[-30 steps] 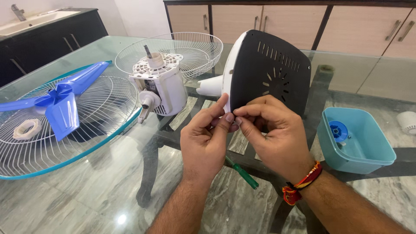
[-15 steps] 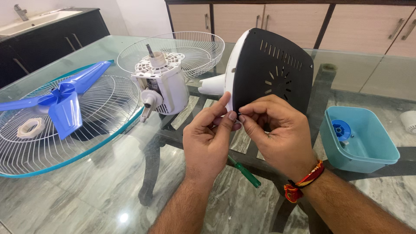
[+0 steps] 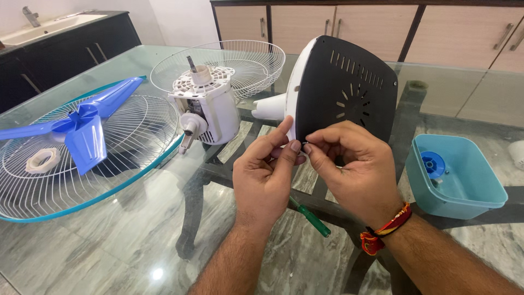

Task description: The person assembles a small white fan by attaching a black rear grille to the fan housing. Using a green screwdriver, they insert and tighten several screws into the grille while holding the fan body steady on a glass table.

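A fan base, white with a slotted black underside, stands tipped on its edge on the glass table. My left hand grips its lower left rim, thumb up along the white edge. My right hand pinches thumb and forefinger together at that same rim, on something too small to identify. The fingertips of both hands touch there. A green-handled screwdriver lies on the glass just under my hands.
A white fan motor stands in front of a white wire guard. At left lies a second guard holding a blue blade and a white ring nut. A teal tub with a blue knob sits right.
Both hands stay pinched at the same spot on the base's rim. The whole view has drifted slightly, and nothing on the table has moved.
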